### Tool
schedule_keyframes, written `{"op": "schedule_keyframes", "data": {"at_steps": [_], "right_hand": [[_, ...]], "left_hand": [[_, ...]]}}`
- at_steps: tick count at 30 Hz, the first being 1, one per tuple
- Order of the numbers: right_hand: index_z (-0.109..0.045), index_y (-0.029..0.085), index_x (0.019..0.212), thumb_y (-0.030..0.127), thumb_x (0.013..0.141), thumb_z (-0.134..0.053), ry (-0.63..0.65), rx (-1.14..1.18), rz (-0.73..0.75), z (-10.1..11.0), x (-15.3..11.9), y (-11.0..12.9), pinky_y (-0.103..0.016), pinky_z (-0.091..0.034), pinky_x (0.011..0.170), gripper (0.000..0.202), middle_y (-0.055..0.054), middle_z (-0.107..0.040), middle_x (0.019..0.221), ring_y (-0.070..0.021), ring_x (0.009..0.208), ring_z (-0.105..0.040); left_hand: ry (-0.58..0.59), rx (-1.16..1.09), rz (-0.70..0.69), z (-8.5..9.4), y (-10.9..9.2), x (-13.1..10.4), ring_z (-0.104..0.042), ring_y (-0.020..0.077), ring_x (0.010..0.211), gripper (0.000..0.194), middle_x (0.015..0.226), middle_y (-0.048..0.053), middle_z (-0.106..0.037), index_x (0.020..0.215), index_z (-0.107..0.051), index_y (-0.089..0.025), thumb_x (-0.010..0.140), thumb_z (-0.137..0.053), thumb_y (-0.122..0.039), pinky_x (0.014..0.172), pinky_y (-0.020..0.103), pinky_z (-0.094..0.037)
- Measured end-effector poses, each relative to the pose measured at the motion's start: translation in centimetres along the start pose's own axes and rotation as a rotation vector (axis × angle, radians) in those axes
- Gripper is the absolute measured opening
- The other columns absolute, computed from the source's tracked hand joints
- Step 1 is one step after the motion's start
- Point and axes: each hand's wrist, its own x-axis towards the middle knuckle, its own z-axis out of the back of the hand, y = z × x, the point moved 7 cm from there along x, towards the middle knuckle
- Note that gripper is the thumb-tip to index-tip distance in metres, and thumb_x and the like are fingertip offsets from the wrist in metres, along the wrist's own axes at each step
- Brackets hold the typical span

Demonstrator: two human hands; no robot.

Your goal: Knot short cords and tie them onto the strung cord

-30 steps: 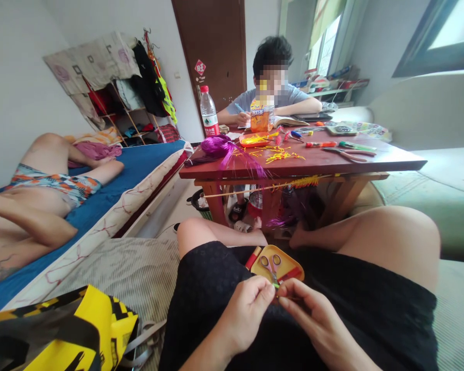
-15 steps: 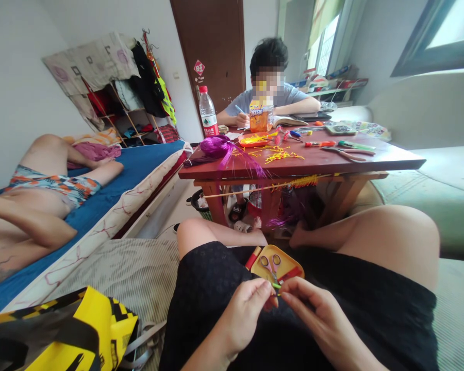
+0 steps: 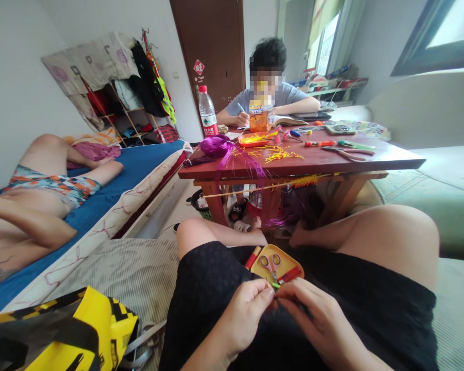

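Above my lap, my left hand (image 3: 253, 306) is closed in a pinch, thumb pressed on the forefinger. A thin dark strand or wire end pokes up from it, too small to name. Close beside it, my right hand (image 3: 313, 306) has its thumb and fingers drawn together at the same spot; what they hold is hidden. Just beyond the fingertips lies a yellow tray (image 3: 285, 253) with pink-handled scissors (image 3: 270, 264) and a red piece (image 3: 290, 274) in it. A small bright green piece (image 3: 276, 285) shows between the hands. A red tube (image 3: 253, 257) lies at the tray's left.
A red-brown table (image 3: 320, 161) ahead bears purple strands (image 3: 220, 147), yellow stems (image 3: 280, 154), pliers (image 3: 350, 153) and bottles. A person (image 3: 268, 77) writes behind it. Another person lies on the bed at left. A yellow-black bag (image 3: 88, 330) lies at lower left.
My right hand has shifted slightly left, its fingertips now closer to my left hand's. The left thumb has shifted a little. Tray and scissors look the same.
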Motion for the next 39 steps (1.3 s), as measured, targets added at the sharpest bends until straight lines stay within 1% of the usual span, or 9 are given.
{"op": "schedule_keyframes", "data": {"at_steps": [4,9,16,23,26,31,35,37,39], "right_hand": [[-0.055,0.021,0.078,0.016,0.086,-0.042,-0.033,-0.136,0.149,0.0,-0.1,0.8,-0.025,-0.045,0.060,0.016,-0.002,-0.062,0.069,-0.0155,0.062,-0.058],[-0.048,0.019,0.067,0.026,0.085,-0.043,0.087,0.183,-0.290,-1.4,-0.1,-2.3,-0.022,-0.038,0.054,0.020,0.001,-0.052,0.062,-0.0123,0.056,-0.047],[-0.050,0.016,0.067,0.050,0.072,-0.059,0.210,0.769,-0.638,-2.9,-0.6,-3.3,-0.020,-0.021,0.045,0.035,0.007,-0.036,0.051,-0.0072,0.048,-0.025],[-0.052,0.016,0.067,0.052,0.071,-0.061,0.192,0.788,-0.595,-2.6,-0.3,-2.9,-0.020,-0.026,0.050,0.036,0.004,-0.045,0.061,-0.0092,0.056,-0.032],[-0.052,0.016,0.068,0.051,0.071,-0.060,0.187,0.749,-0.584,-2.8,-0.4,-2.9,-0.021,-0.030,0.054,0.036,0.003,-0.044,0.063,-0.0106,0.059,-0.036],[-0.049,0.017,0.066,0.049,0.074,-0.056,0.232,0.645,-0.567,-3.1,-0.6,-3.4,-0.021,-0.030,0.051,0.034,0.005,-0.040,0.058,-0.0096,0.054,-0.035],[-0.050,0.018,0.082,0.042,0.082,-0.046,0.185,0.371,-0.411,-0.2,1.5,-4.6,-0.023,-0.040,0.059,0.025,0.001,-0.054,0.070,-0.0136,0.064,-0.049],[-0.050,0.018,0.089,0.037,0.086,-0.036,0.141,0.058,-0.361,1.9,2.8,-5.9,-0.026,-0.043,0.063,0.024,-0.003,-0.059,0.078,-0.0160,0.071,-0.054],[-0.053,0.018,0.086,0.030,0.087,-0.034,0.210,-0.220,-0.349,2.5,3.6,-7.4,-0.027,-0.043,0.064,0.022,-0.003,-0.061,0.077,-0.0167,0.071,-0.057]], "left_hand": [[-0.051,0.169,-0.028,0.0,-0.6,-0.2,-0.038,0.0128,0.063,0.023,0.064,-0.002,-0.041,0.063,-0.043,-0.018,0.082,-0.040,-0.030,0.060,0.025,-0.031],[-0.259,0.586,-0.259,0.2,-2.3,-0.9,-0.043,0.0180,0.075,0.020,0.073,0.003,-0.050,0.064,-0.045,-0.019,0.082,-0.038,-0.017,0.070,0.030,-0.032],[-0.040,-0.008,0.004,0.0,0.2,-0.2,-0.041,0.0127,0.064,0.024,0.063,-0.002,-0.044,0.065,-0.047,-0.016,0.081,-0.043,-0.034,0.065,0.024,-0.034],[0.009,0.052,-0.034,0.4,0.1,-0.1,-0.042,0.0127,0.067,0.022,0.066,-0.001,-0.046,0.068,-0.049,-0.016,0.082,-0.040,-0.030,0.066,0.024,-0.033],[0.011,0.180,-0.041,0.3,-0.2,-0.4,-0.042,0.0125,0.066,0.018,0.066,-0.002,-0.045,0.067,-0.047,-0.017,0.081,-0.041,-0.026,0.064,0.024,-0.033],[-0.140,0.553,-0.168,0.3,-1.7,-0.9,-0.043,0.0151,0.072,0.019,0.070,0.000,-0.048,0.062,-0.042,-0.018,0.081,-0.039,-0.019,0.066,0.026,-0.031],[-0.172,0.325,-0.057,1.4,-0.2,-0.4,-0.042,0.0139,0.064,0.020,0.063,-0.001,-0.046,0.061,-0.044,-0.018,0.080,-0.040,-0.025,0.062,0.025,-0.031],[-0.180,0.141,-0.005,2.1,0.8,0.0,-0.040,0.0133,0.061,0.021,0.060,-0.002,-0.044,0.061,-0.045,-0.018,0.078,-0.041,-0.028,0.061,0.025,-0.031],[-0.193,0.015,0.014,2.6,1.3,0.3,-0.039,0.0131,0.061,0.020,0.059,-0.002,-0.044,0.060,-0.046,-0.017,0.076,-0.042,-0.030,0.061,0.025,-0.031]]}}
